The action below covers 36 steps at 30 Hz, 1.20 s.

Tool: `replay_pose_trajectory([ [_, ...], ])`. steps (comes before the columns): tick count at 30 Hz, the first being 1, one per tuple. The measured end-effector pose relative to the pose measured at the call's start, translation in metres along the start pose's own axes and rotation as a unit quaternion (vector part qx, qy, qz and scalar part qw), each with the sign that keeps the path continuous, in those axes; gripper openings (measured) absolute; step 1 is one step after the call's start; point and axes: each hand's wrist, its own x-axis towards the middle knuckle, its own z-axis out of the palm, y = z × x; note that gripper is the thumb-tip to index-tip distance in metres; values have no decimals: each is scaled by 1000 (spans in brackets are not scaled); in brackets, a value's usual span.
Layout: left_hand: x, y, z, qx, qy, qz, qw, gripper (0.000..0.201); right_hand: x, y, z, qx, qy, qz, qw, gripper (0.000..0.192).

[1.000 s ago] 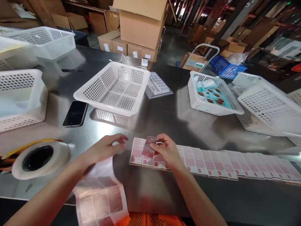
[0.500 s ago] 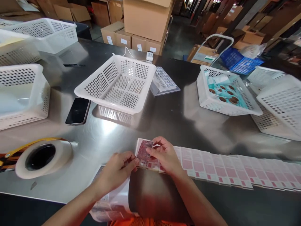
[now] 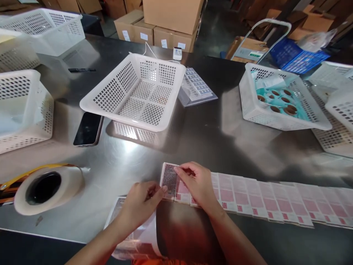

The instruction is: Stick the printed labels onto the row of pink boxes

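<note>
A row of overlapping flat packets (image 3: 264, 200) with pink print runs from the middle toward the right. On the leftmost packet lies a dark, speckled printed label (image 3: 169, 180). My right hand (image 3: 197, 180) is closed, thumb and fingertips pinching at the label's upper right edge. At its lower left edge, the thumb of my left hand (image 3: 146, 198) presses with the fingers curled beneath. Under my left forearm, a glossy sheet of printed labels (image 3: 135, 239) curves over the table's front edge. Part of the packet row is hidden behind my right hand.
A white basket (image 3: 116, 110) stands ahead, with a phone (image 3: 88, 129) and a tape roll (image 3: 70, 189) to the left. Printed sheets (image 3: 198, 86) lie beside it. Another basket (image 3: 270, 123) at right holds teal-wrapped pieces. More baskets and cartons (image 3: 173, 16) stand around.
The label, tilted and lifted between my fingers before, now lies flatter on the leftmost packet. My right fingers have shifted along its upper edge. The view has turned slightly.
</note>
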Motion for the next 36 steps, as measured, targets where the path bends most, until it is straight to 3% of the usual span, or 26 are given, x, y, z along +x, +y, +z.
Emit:
replay_pose_trajectory([
  [8,13,-8,7,16,-15,-29,999,48,3,4,5,-79,-7,11,997,20],
  [15,16,-6,7,-2,-30,-36,999,47,1,8,9,-81,13,17,997,21],
  [36,22,-9,12,-72,-43,-94,992,48,-3,14,18,-144,51,-44,987,23],
])
